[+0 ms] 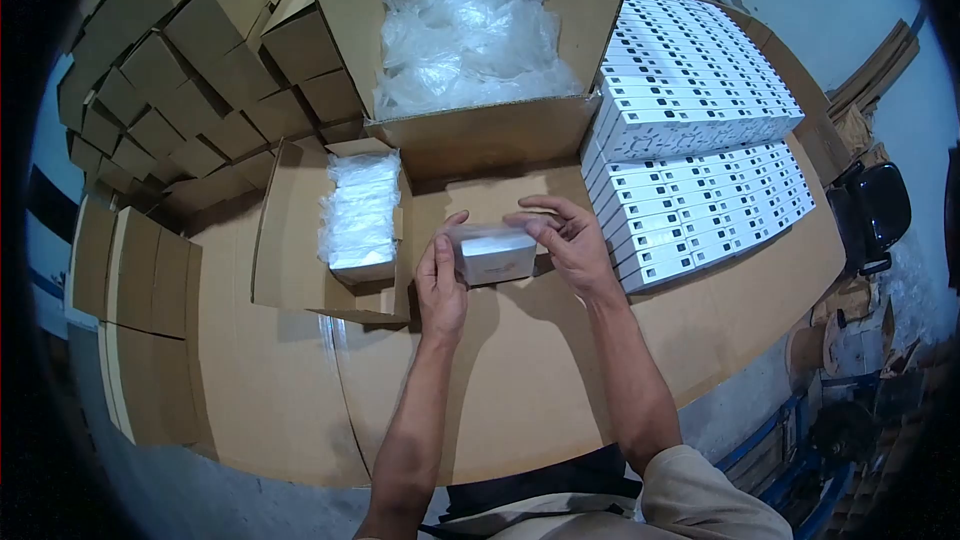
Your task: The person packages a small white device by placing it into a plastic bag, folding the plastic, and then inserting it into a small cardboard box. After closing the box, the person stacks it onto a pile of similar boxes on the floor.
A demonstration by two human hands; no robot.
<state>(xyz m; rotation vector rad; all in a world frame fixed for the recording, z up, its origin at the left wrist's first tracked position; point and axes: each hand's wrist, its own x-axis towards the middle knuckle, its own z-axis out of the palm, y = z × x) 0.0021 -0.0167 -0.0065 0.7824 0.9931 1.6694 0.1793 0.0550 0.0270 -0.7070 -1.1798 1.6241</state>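
A small white box (500, 262) stands in front of me, with a clear plastic bag (485, 232) showing along its top edge. My left hand (440, 285) grips the box at its left side, thumb in front and fingers behind. At the top right corner of the box, my right hand (572, 245) is closed, thumb and forefinger pinching the plastic. Just left of my hands sits an open carton (290, 250) with a row of white boxes in plastic bags (360, 205).
Behind my hands stands a large open carton (490, 135) full of clear plastic bags (470, 35). Stacked white boxes (700, 140) in long rows are on the right. Folded brown cartons (200, 60) pile up at the back left, and more stand (150, 340) at the left edge.
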